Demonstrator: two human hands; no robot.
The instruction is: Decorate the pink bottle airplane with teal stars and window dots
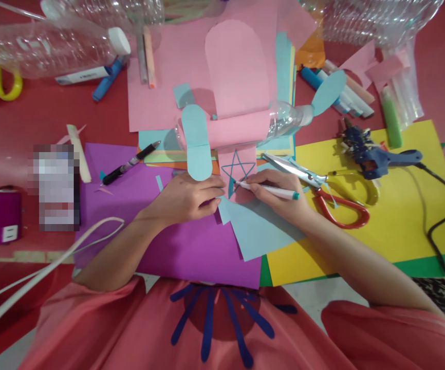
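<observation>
Colouring of a teal star (238, 172) on a small pink paper piece (241, 163) is under way: the right hand (280, 194) is closed around a white marker with a teal cap (271, 190), its tip set on the star's lower left point, while the left hand (189, 198) is laid flat, fingers together and holding nothing, on the paper just beside the star. The pink piece lies at the centre of the table, over a light blue sheet (257, 228) and a purple sheet (176, 246).

A slip is judged likely if the flat hand is eased, since loose sheets are stacked beneath and could slide, carrying the line outside the outline. Wet ink could be smeared by the nearby fingers. The open scissors (322, 192) lie touching the right wrist and could be knocked; the glue gun (376, 156) and its cord could be snagged.

A red table (33, 123) is crowded with coloured paper, a yellow sheet (400, 216), clear plastic bottles (53, 43), a black marker (130, 163) and glue sticks. Little of the room is shown.
</observation>
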